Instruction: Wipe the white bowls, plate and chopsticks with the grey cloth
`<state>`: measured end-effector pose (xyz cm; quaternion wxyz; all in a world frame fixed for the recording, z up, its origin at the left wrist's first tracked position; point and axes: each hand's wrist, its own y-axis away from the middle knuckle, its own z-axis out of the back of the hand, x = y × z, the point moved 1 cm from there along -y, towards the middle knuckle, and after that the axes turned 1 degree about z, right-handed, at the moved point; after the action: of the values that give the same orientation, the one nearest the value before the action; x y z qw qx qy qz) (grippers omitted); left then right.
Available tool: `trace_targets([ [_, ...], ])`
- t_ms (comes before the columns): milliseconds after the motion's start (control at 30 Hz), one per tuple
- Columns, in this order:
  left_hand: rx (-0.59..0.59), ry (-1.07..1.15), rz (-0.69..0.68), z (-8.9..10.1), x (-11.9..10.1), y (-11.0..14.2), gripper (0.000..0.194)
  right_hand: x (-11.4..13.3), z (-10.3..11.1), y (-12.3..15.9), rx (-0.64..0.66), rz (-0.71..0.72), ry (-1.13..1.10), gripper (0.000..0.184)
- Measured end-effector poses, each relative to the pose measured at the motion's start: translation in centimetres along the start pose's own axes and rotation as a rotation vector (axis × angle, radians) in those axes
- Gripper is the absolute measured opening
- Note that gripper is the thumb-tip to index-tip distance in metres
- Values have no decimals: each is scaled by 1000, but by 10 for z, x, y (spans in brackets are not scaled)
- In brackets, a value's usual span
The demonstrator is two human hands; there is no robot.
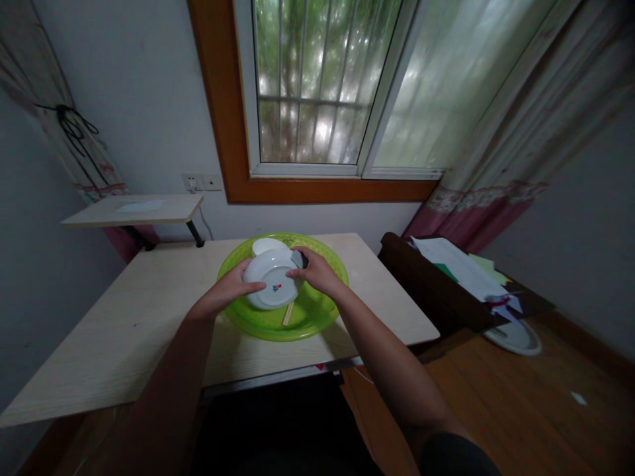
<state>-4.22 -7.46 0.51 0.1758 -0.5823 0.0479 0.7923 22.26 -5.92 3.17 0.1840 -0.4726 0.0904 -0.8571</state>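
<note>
- White dish [272, 270] is over the green tray [315, 316] on the bench [149, 311].
- The left hand [229, 289] grips its side.
- The right hand [320, 270] holds a small grey thing [297, 258] against it.
- It needs a firm grip.

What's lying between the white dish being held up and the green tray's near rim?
A pale stick lies there on the green tray, just below the white dish in the head view.

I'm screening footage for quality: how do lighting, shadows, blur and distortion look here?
Head view: bright window, dim room; soft shadows on the table near the green tray; foliage outside blurred; right-hand curtain stretched towards the edge; mark on the held white dish too small to read.
</note>
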Motion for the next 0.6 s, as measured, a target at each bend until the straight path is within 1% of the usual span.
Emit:
trace_targets([
  [67, 0, -6, -1, 2, 3, -1, 73, 4, -3, -1, -12, 35, 9, 64],
  [167, -27, 24, 5, 3, 7, 0, 70, 11, -12, 3, -66, 88, 45, 62],
  [300, -70, 108, 25, 3, 10, 1, 69, 22, -29, 12, -148, 240, 143, 56],
  [400, -88, 156, 36, 1, 7, 2, 70, 28, -41, 16, -180, 298, 225, 54],
  [500, -96, 186, 33, -2, 3, 3, 72, 33, -49, 18, -149, 356, 297, 53],
  [600, -110, 244, 20, -3, -1, 3, 77, 42, -56, 21, -72, 448, 362, 59],
])
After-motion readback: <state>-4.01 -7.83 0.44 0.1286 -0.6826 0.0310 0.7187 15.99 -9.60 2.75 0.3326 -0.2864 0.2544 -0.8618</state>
